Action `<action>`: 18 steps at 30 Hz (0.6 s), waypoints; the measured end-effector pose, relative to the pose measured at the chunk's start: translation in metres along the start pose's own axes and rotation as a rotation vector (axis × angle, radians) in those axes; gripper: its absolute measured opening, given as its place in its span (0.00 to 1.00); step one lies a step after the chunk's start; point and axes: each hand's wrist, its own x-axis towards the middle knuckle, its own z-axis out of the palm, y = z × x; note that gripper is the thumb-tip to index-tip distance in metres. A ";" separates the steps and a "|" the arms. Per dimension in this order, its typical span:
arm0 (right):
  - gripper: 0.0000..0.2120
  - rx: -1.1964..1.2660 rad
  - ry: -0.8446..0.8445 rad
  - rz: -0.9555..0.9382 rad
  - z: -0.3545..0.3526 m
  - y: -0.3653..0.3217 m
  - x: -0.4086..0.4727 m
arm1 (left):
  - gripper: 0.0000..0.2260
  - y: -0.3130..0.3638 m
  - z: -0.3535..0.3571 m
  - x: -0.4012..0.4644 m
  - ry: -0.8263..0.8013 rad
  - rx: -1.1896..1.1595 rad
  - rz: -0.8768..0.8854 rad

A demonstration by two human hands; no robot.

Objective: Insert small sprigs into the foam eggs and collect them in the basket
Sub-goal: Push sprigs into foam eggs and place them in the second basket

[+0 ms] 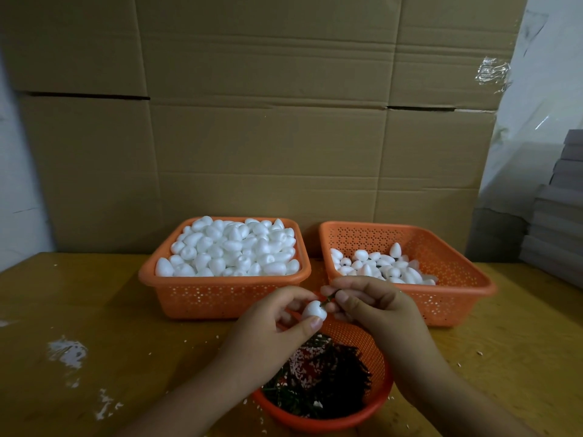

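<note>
White foam fills the scene: the left hand (271, 323) holds a single foam egg (314, 310) between thumb and curled fingers, its grip closed round the egg, just above the far rim of a round orange bowl (375, 351). Right beside it, the right hand (375, 305) pinches a thin dark green sprig (328, 299) between thumb and forefinger, its grip closed on the stem, and the sprig's lower end meets the top of the egg. Both hands are touching or nearly touching over the bowl, which sits at the near edge of the yellowish wooden surface (94, 310) and holds a tangle of dark green sprigs (340, 380) with white foam crumbs among them. Behind the hands stand two rectangular orange baskets side by side: the left basket (202, 302) is heaped to the rim with plain foam eggs (233, 247), while the right basket (454, 288) is partly filled with a smaller pile of eggs (378, 266), some showing dark bits at one end. White crumbs and smears (67, 351) dot the surface on the left. Flattened cardboard (268, 121) stands as a wall behind the baskets
</note>
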 end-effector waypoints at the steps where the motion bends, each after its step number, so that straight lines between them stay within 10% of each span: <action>1: 0.08 -0.021 -0.014 -0.002 0.000 0.000 0.000 | 0.16 0.000 0.000 0.000 0.001 -0.001 -0.001; 18: 0.03 -0.200 0.012 -0.089 0.005 0.003 -0.003 | 0.14 0.005 0.000 -0.002 0.054 0.011 -0.001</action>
